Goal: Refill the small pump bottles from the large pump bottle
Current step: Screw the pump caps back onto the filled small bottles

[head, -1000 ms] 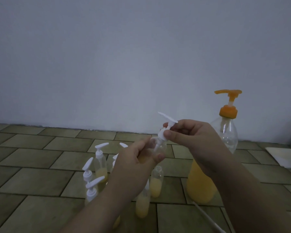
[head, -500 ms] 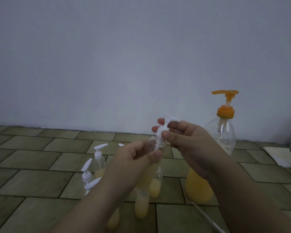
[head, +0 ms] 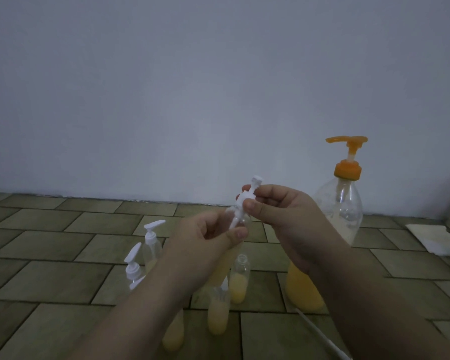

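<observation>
My left hand grips a small clear bottle holding yellow liquid, tilted up toward the right. My right hand pinches its white pump cap at the bottle's neck, the dip tube reaching into the opening. The large pump bottle with an orange pump stands on the floor behind my right hand, yellow liquid in its lower part. Several small bottles stand on the tiles below my hands; one has no cap.
The tiled floor meets a plain pale wall behind the bottles. A white cloth or paper lies at the right edge. A thin white tube lies on the tiles near my right forearm.
The pump head has turned in my right fingers; its spout no longer points left. Both hands dropped slightly, then steadied, with the cap staying at the bottle's neck.
</observation>
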The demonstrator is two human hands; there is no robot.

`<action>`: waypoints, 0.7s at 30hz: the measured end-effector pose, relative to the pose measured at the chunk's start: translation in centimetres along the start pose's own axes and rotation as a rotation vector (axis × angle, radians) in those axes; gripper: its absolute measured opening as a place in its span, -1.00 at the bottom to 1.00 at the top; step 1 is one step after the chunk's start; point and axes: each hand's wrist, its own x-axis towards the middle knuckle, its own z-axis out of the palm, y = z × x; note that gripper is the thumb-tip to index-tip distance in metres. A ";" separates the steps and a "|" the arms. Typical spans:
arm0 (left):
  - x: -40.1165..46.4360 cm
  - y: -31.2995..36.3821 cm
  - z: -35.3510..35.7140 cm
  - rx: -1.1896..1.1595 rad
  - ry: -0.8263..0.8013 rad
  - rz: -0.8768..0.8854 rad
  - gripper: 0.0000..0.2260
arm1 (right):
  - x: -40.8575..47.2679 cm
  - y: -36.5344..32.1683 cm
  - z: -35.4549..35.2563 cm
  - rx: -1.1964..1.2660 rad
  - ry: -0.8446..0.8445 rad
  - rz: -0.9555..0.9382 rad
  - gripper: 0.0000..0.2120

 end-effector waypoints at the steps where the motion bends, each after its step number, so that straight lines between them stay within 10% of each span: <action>1: 0.0 -0.1 0.0 0.021 0.020 -0.002 -0.94 | 0.0 0.3 0.2 -0.027 0.039 0.008 -0.70; 8: -0.1 -0.1 -0.4 -0.365 -0.184 -0.189 -0.74 | -0.7 -0.8 0.5 -0.091 -0.064 -0.011 -0.80; 21: 2.4 1.2 0.1 0.169 0.118 0.192 -0.78 | 0.2 -0.6 2.0 -0.055 0.185 -0.150 -0.79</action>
